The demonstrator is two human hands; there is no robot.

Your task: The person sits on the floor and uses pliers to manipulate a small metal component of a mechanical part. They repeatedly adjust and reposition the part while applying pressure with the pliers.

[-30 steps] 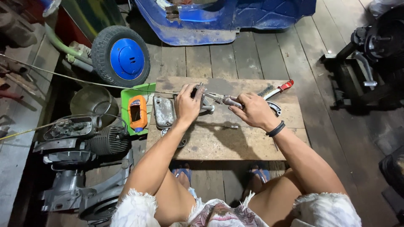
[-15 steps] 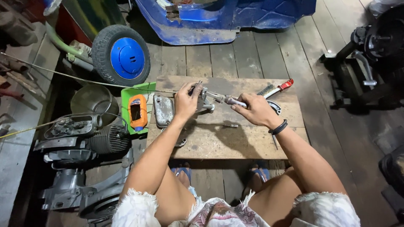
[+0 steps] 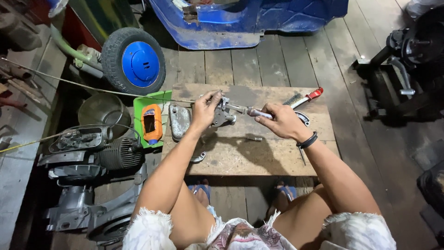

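My left hand (image 3: pixel 206 110) grips a small grey metal engine part (image 3: pixel 223 115) held just above the low wooden bench (image 3: pixel 240 157). My right hand (image 3: pixel 283 122) is closed around the handle of a slim metal tool (image 3: pixel 243 109) whose tip is set into that part. A grey metal cover (image 3: pixel 179 121) lies on the bench left of my left hand. A small loose metal piece (image 3: pixel 253 138) rests on the board below the tool.
A green tray (image 3: pixel 140 105) holds an orange meter (image 3: pixel 151 123) at the bench's left end. A wire brush with a red handle (image 3: pixel 303 98) lies at the back right. An engine block (image 3: pixel 88 155) sits on the floor left. A blue-hubbed wheel (image 3: pixel 134 61) stands behind.
Both hands have lifted slightly off the bench with the part and tool; my right hand shifted a little to the right along the tool handle.
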